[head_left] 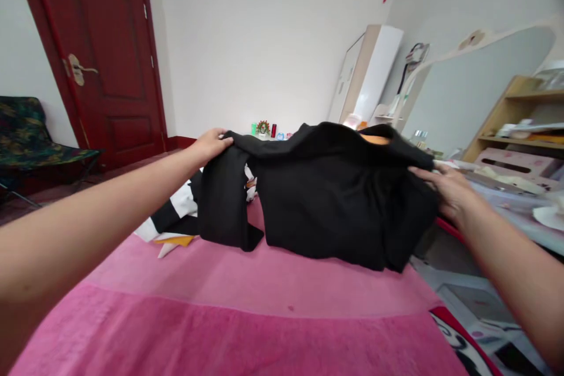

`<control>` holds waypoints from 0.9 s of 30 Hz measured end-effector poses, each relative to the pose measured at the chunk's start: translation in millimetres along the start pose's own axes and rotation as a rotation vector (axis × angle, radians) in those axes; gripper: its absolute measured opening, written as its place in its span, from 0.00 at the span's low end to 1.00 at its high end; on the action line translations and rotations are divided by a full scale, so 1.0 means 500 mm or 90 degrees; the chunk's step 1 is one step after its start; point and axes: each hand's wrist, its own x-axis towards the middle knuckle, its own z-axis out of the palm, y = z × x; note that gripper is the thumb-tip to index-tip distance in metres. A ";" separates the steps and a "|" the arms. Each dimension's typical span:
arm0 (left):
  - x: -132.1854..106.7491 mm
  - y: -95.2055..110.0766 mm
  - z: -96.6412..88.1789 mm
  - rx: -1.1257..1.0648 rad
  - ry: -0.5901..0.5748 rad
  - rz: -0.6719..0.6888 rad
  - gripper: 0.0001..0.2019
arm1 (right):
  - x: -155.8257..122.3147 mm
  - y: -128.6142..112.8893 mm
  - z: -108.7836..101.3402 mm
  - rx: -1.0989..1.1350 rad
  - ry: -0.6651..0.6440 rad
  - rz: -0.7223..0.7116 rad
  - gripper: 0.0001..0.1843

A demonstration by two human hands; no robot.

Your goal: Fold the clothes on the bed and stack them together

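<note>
Nearest lies a pink plush bedspread (264, 341), with a paler pink band beyond its darker part. Above this band, a broad black garment of matte, soft-looking cloth (321, 200) is stretched between the person's hands; whether its lower edge rests on the bed cannot be told. The right hand (453, 191) grips its right end, fingers over the bunched cloth; the left hand (214, 144) pinches the top corner at the other end, from which a sleeve-like flap hangs. The garment looks limp, fairly light and not fragile, likely with little slip, though its middle droops and folds easily. The best hold seems to be the two far ends of the upper edge. Behind the flap sits a heap of white, black and mustard fabric (183, 202); farther off stands a dark-red wooden door (101, 70).
</note>
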 end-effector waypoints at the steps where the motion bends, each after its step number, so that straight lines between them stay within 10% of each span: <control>1: 0.011 -0.002 0.024 0.069 0.047 0.024 0.24 | 0.007 0.010 0.019 0.008 0.007 0.012 0.27; 4: -0.032 -0.029 0.101 0.236 0.066 0.189 0.27 | -0.050 0.058 0.072 -0.053 0.016 -0.100 0.29; 8: -0.193 -0.073 0.195 0.227 -0.164 0.441 0.19 | -0.219 0.129 0.124 -0.169 -0.208 -0.264 0.19; 13: -0.314 -0.093 0.244 0.284 -0.335 0.508 0.28 | -0.326 0.182 0.127 -0.305 -0.307 -0.265 0.28; 18: -0.310 -0.114 0.246 0.422 -0.284 0.323 0.38 | -0.318 0.244 0.119 -0.337 -0.326 -0.180 0.35; 22: -0.284 -0.123 0.229 0.508 -0.389 0.214 0.30 | -0.316 0.273 0.127 -0.346 -0.334 -0.150 0.34; 27: -0.117 -0.086 0.147 0.302 -0.459 0.222 0.16 | -0.318 0.272 0.146 -0.381 -0.334 -0.166 0.32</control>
